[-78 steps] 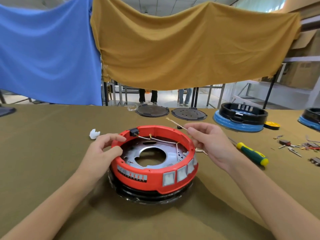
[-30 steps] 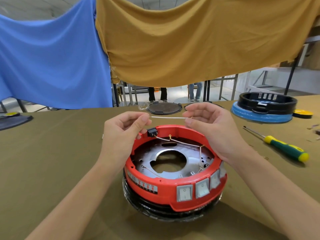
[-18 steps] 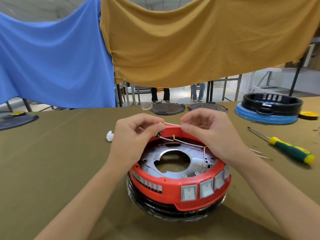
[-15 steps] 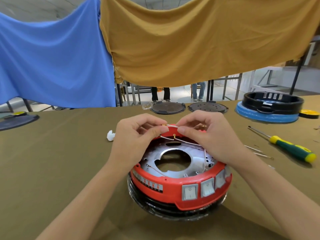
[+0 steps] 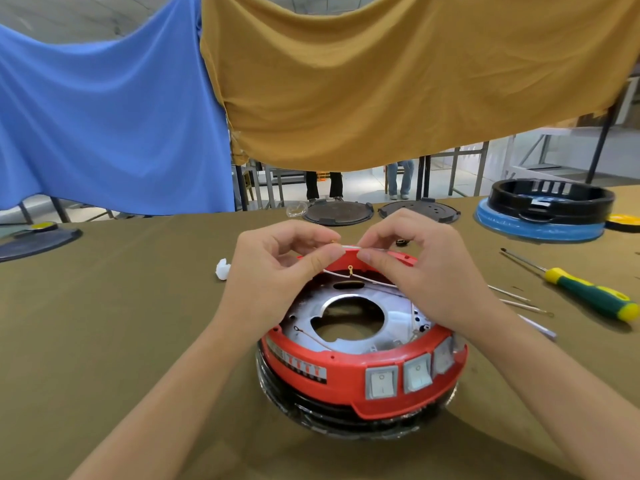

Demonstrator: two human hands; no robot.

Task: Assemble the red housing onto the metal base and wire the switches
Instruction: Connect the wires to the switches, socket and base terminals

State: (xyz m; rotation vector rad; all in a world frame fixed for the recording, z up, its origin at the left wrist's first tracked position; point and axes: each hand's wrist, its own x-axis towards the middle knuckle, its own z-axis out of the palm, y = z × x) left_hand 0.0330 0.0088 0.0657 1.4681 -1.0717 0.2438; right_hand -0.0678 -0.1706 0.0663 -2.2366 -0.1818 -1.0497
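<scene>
Olive-cloth table (image 5: 104, 323), blue and mustard sheets hung behind. Red housing (image 5: 346, 372) already seated on metal base (image 5: 301, 317), near centre of table, three white switches (image 5: 381, 377) fitted in front wall. Some thin wires already strung across inside of ring, one with eyelet end near back rim.

Left hand (image 5: 277, 271) and right hand (image 5: 426, 271) raised over back rim, close together, fingers curled, thumb and forefinger of each pinching ends of one short white wire (image 5: 349, 248). Wire apart from housing, not yet attached.

Spare wires (image 5: 519, 303) just right of housing, green-yellow screwdriver (image 5: 588, 296) beyond, untouched. Small white part (image 5: 222, 268) left of hands.

Judged: housing step done, wiring partly done; left to do: connect held wire, spare wires, probably fasten terminals. Switch backs hidden, connection count unclear.
</scene>
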